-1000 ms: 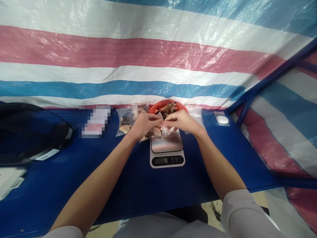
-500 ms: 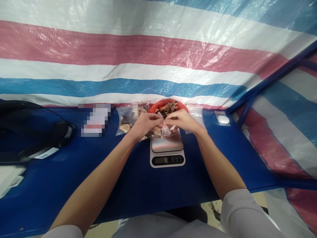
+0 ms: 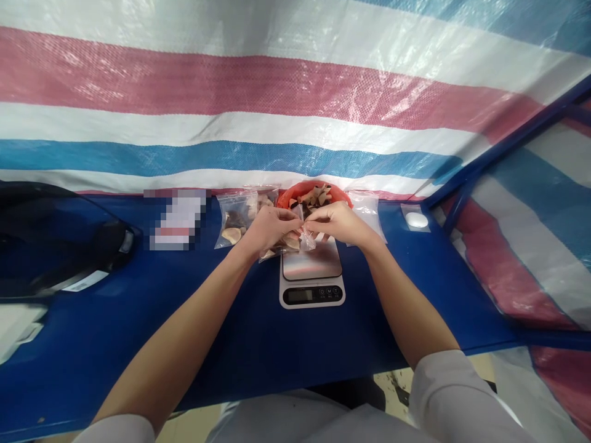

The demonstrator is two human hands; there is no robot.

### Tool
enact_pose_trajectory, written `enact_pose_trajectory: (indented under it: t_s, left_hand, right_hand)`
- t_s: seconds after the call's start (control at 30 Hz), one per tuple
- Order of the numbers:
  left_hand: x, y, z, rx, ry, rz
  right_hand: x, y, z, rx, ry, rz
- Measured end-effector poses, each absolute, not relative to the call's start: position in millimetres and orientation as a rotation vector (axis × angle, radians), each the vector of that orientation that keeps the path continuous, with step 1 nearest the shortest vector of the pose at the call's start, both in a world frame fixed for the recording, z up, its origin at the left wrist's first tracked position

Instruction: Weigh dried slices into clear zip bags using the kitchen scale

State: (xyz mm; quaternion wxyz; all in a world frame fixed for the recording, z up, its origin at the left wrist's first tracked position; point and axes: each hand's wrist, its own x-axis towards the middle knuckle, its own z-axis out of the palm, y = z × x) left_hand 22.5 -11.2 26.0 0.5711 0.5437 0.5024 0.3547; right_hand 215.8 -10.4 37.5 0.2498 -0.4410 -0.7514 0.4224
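Observation:
Between my two hands is the top of a clear zip bag [image 3: 292,242] with pale brown dried slices inside. My left hand [image 3: 276,229] is closed on the bag's upper edge from the left. From the right, my right hand [image 3: 336,223] pinches the same edge, fingertips close to the left ones. The bag hangs over the back left of a white digital scale [image 3: 311,266]. Directly behind my hands stands a red basket [image 3: 285,195] holding brown dried pieces [image 3: 318,194]. Filled clear bags [image 3: 232,220] lie left of my left hand.
Right of the basket lie flat clear bags [image 3: 370,216], then a small bag with a white round item [image 3: 416,220]. A blurred-out white packet [image 3: 179,215], a black bag [image 3: 99,246] and a white box [image 3: 16,329] are on the left. A striped sheet [image 3: 258,86] hangs behind the blue table [image 3: 258,351].
The bag's top edge has shifted and bunched slightly between my fingers. Both hands keep their grip in nearly the same place; the view has tilted a little.

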Motion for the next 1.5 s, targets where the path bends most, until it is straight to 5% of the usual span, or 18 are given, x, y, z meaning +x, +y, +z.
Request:
enact_pose_trajectory:
  t_s: [1.1, 1.5]
  left_hand:
    - [14.1, -10.2, 32.5, 1.469, 1.190, 0.813]
    - [4.3, -9.2, 38.4, 1.908, 1.569, 0.883]
  right_hand:
    - [212.1, -15.8, 44.0, -1.284, -2.027, 0.995]
    - [221.7, -9.1, 38.7, -1.353, -1.988, 0.837]
